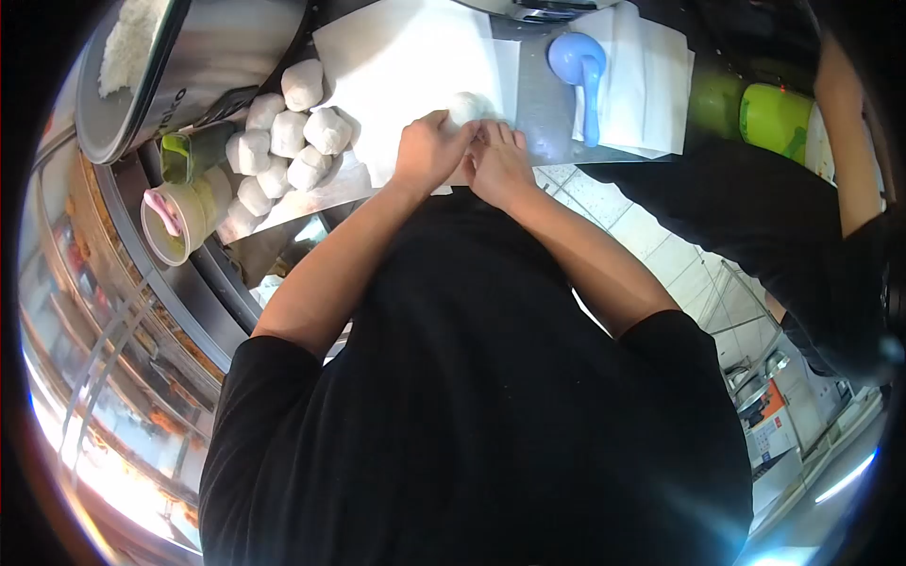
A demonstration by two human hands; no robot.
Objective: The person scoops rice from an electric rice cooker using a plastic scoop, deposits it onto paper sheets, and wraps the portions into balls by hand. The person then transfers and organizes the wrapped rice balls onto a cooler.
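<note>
A round white ball sits on a stack of white paper sheets at the counter's near edge. My left hand is curled just left of it, its fingers pressed together at the near side of the ball. My right hand meets it there, fingers bent, and both hands seem to pinch the paper in front of the ball. My fingertips partly hide what lies between them. Several white paper-wrapped balls are piled to the left of my hands.
A blue ladle-like scoop rests by more white paper on the right. Left stand a tub with a pink-handled utensil, a green-topped container and a large metal pot with white grains. Another person's arm is at far right, near a green object.
</note>
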